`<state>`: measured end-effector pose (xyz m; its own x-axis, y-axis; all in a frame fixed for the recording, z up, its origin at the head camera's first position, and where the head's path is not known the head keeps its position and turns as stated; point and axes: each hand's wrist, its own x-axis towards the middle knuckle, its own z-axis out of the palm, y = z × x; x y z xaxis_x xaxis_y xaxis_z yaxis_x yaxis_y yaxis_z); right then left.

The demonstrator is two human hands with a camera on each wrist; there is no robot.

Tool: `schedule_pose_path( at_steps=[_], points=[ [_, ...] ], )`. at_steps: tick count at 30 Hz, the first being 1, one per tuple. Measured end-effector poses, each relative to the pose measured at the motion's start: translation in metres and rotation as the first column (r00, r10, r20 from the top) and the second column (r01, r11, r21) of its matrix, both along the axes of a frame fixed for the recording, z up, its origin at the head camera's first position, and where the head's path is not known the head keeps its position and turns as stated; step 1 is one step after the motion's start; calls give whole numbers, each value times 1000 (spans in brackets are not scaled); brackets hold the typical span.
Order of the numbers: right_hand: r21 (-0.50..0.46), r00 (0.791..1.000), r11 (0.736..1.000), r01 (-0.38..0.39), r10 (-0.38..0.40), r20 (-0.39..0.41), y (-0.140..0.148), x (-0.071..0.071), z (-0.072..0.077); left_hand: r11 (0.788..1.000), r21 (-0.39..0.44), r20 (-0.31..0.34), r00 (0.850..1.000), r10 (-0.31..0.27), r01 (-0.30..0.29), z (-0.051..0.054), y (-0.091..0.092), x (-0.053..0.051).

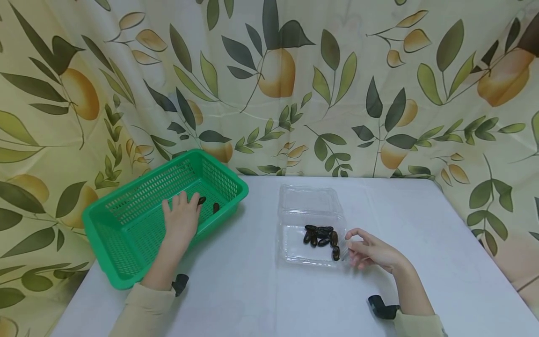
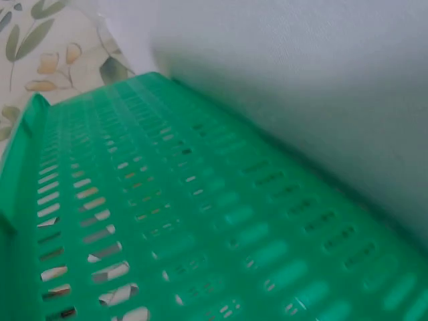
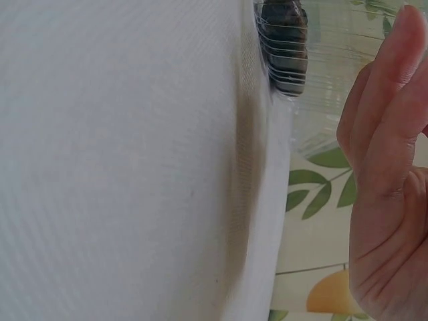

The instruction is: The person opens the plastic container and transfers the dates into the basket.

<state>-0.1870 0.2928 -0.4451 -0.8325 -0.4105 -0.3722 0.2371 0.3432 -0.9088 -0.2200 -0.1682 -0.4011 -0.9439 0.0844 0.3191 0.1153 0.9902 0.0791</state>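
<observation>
My left hand (image 1: 181, 220) reaches over the near wall into the green plastic basket (image 1: 126, 224), fingers spread, back of the hand up. Beside its thumb is a dark brown date (image 1: 202, 201); another date (image 1: 216, 207) lies a little to the right. At the right side of an open clear plastic clamshell box (image 1: 294, 250), my right hand (image 1: 372, 252) hovers with loosely bent fingers and nothing seen in them. Several dates (image 1: 323, 232) are grouped in the box's right half. The right wrist view shows one date (image 3: 284, 50) through the box's ribbed wall.
A white cloth covers the table (image 1: 236, 299). Behind it hangs a curtain (image 1: 362, 117) printed with fruit and leaves. The box's raised lid (image 1: 309, 199) lies on its far side. In the left wrist view, the basket's slotted outer wall (image 2: 221, 221) fills the lower half.
</observation>
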Motion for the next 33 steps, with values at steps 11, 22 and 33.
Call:
schedule_pose_path(
  at_steps=[11, 22, 33],
  points=[
    [9, 1000, 1000, -1, 1, -2, -1, -1, 0, 994, -108, 201, 979, 23, -1, 4, -17, -1],
    [14, 1000, 1000, 1, -1, 5, 0, -1, 0, 992, -128, 337, 940, 41, 2, 2, -23, 0],
    [19, 1000, 1000, 4, -4, 7, 0, -1, -1, 992, -128, 397, 916, 55, -4, 5, -23, 1]
  ],
)
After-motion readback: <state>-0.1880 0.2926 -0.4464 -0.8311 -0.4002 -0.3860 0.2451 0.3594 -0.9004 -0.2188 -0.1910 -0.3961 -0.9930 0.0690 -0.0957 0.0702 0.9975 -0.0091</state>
